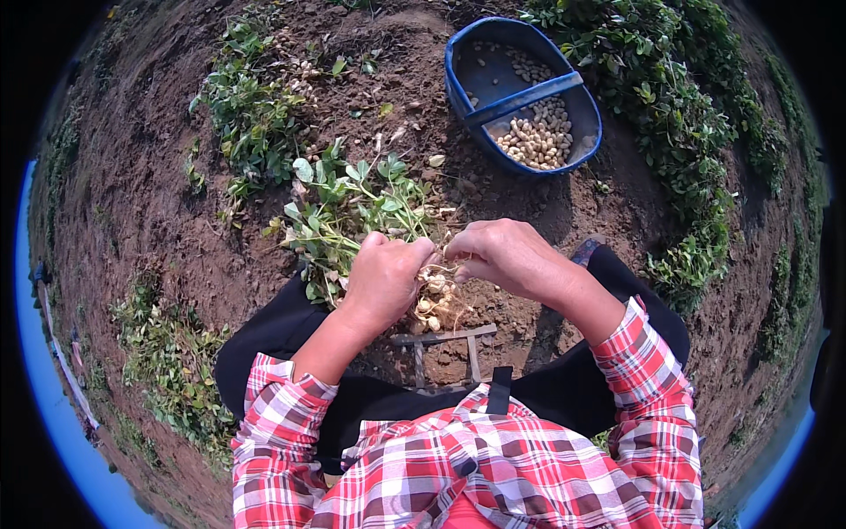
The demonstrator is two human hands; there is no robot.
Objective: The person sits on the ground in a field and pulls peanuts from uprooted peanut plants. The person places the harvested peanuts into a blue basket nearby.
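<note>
Picking seems in hand at frame centre, the left hand [385,275] closed round the plant [374,212], the right hand [507,256] half-curled by its pods [430,310], its hold unclear; next likely calls for a tug, then release into the upper-right basket [527,96].

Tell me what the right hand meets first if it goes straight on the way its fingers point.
The right hand would most likely meet the pale root end of the peanut plant, then the left hand gripping it. Depth is unclear in this single view.
</note>
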